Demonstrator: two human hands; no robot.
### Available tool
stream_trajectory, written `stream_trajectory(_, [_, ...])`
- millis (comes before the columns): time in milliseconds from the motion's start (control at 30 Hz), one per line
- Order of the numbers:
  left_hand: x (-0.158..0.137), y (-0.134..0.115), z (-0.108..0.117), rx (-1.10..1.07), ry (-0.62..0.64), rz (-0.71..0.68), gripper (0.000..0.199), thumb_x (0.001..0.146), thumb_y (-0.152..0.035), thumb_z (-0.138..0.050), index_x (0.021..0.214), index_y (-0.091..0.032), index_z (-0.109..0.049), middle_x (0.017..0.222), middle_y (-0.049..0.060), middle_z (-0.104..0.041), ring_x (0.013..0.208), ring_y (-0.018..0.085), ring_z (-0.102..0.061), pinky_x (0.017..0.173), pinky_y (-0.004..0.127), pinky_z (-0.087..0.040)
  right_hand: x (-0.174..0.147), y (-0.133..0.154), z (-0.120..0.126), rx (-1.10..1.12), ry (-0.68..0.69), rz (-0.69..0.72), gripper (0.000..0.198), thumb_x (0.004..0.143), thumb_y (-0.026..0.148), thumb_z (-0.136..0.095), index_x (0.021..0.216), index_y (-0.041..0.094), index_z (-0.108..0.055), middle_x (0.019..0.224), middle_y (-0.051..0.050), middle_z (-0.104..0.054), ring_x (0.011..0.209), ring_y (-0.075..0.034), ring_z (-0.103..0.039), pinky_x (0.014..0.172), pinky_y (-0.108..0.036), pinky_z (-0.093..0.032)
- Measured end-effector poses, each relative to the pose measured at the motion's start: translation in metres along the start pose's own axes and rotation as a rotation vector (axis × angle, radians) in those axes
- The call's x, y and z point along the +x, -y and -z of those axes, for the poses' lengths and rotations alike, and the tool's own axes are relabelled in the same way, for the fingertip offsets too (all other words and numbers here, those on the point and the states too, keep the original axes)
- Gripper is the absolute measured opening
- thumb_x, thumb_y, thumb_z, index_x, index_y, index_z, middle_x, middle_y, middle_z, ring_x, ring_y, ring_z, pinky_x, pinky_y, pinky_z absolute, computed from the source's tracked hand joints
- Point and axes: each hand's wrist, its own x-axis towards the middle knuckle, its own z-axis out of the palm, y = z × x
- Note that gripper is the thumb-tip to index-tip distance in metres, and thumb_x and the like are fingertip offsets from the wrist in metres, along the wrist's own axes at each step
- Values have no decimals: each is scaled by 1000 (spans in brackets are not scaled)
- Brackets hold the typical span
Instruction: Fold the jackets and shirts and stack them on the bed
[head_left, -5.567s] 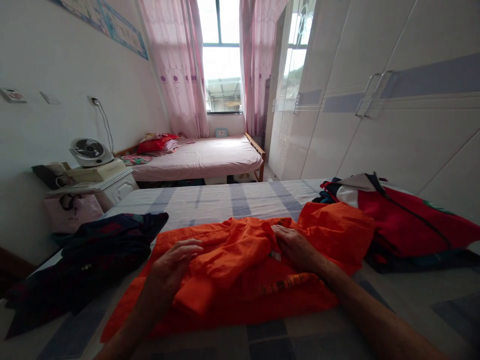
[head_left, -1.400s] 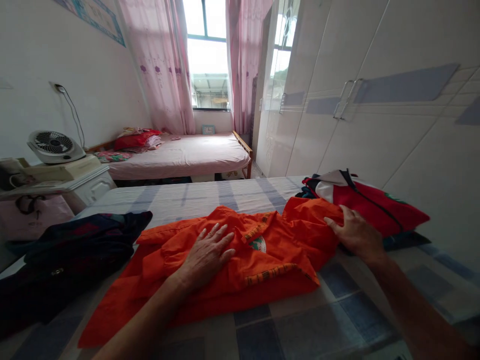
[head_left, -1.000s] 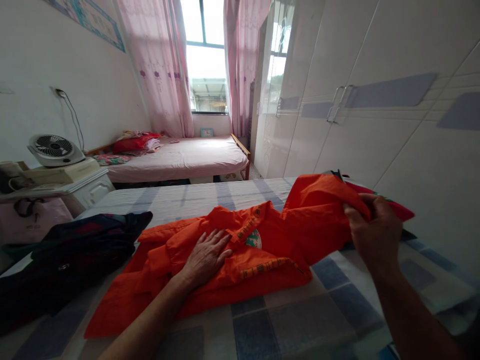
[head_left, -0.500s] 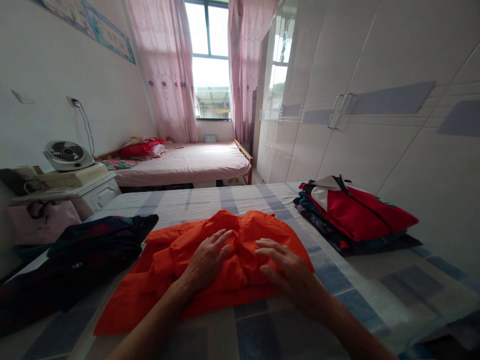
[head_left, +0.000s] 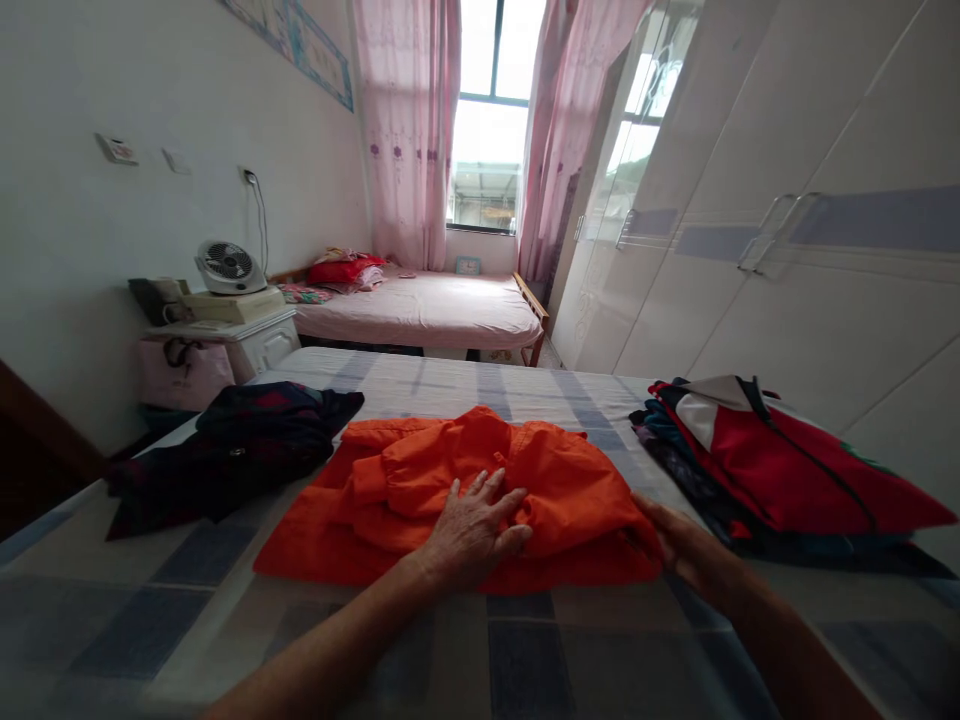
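Observation:
An orange jacket (head_left: 420, 460) lies partly folded on the checked bedsheet (head_left: 525, 650), one cuff folded in towards its middle. My left hand (head_left: 476, 520) rests flat on the jacket's centre, fingers spread. At the jacket's right edge is my right hand (head_left: 694, 555), its fingers stretched along the side and touching the fabric; the thumb sits lower, apart from the fingers. To the left lies a dark, crumpled garment (head_left: 247, 440). A stack of folded clothes with a red and white jacket (head_left: 795, 460) on top stands to the right.
A second bed (head_left: 435, 305) with a pink sheet stands by the window. At the left, a white bedside cabinet (head_left: 266, 340) carries a small fan (head_left: 229, 265), with a pink paper bag (head_left: 184, 375) beside it. White wardrobes (head_left: 825, 320) line the right side.
My right hand has moved from the jacket's top to its right edge. My left hand stays on the jacket, now nearer its middle. The view has turned left.

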Motion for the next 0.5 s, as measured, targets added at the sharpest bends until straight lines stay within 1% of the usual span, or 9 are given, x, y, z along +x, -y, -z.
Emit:
stream_trajectory(67, [0,0,1,-17,1,12,57,90,-59,-28,137,-31,-41,151,12,-30,138,30,-26,106,62,-22,3,-1,-12,135,64,-43,19,79,33,-64,90,18,-68,93,-7,-72,88,-18,-67,82,-27,-52])
stream_trajectory(100, [0,-1,2,-22,0,15,57,90,-59,-28,137,-30,-42,150,12,-31,139,30,-26,106,62,-22,5,-2,-18,194,72,-66,16,78,29,-64,87,17,-68,88,-6,-73,85,-16,-68,82,-25,-52])
stream_trajectory(167, [-1,-3,3,-36,-5,19,56,90,-57,-30,136,-28,-44,150,13,-32,138,30,-27,106,62,-21,5,-4,-28,279,52,-88,11,75,24,-64,81,15,-68,80,-5,-73,77,-15,-68,79,-24,-53])
stream_trajectory(233, [-1,-9,3,-75,-6,16,55,90,-56,-31,135,-27,-45,149,14,-33,138,32,-28,106,62,-21,-1,-2,-33,309,6,-55,8,72,22,-64,76,16,-67,74,-5,-72,71,-16,-68,75,-25,-55])
stream_trajectory(267, [-1,-14,4,-112,-4,8,56,90,-56,-32,136,-27,-45,149,14,-33,137,32,-28,107,62,-20,-6,0,-34,291,-25,-18,6,71,21,-64,73,17,-67,71,-4,-72,69,-17,-68,72,-27,-56])
stream_trajectory(333, [1,-29,5,-226,5,-42,56,90,-56,-32,137,-27,-42,149,14,-34,137,32,-29,107,60,-23,-19,10,-32,185,-67,89,4,69,23,-65,69,19,-65,66,-4,-70,63,-19,-67,65,-30,-58])
stream_trajectory(400, [4,-47,7,-395,14,-127,55,91,-54,-33,139,-28,-39,147,9,-37,138,30,-28,109,53,-27,-35,23,-32,49,-92,222,6,69,27,-65,66,21,-64,60,-4,-68,58,-20,-66,57,-31,-57])
stream_trajectory(433, [6,-56,9,-495,13,-164,54,91,-52,-34,139,-29,-39,146,7,-40,138,28,-27,109,49,-29,-43,30,-35,-2,-106,282,8,69,28,-65,64,22,-63,58,-4,-66,55,-20,-65,53,-31,-56])
stream_trajectory(500, [6,-71,13,-719,-3,-205,50,93,-47,-34,138,-29,-41,144,3,-44,137,25,-30,110,42,-31,-55,45,-48,-21,-163,363,9,67,29,-67,63,22,-62,56,-3,-65,51,-19,-62,47,-29,-53])
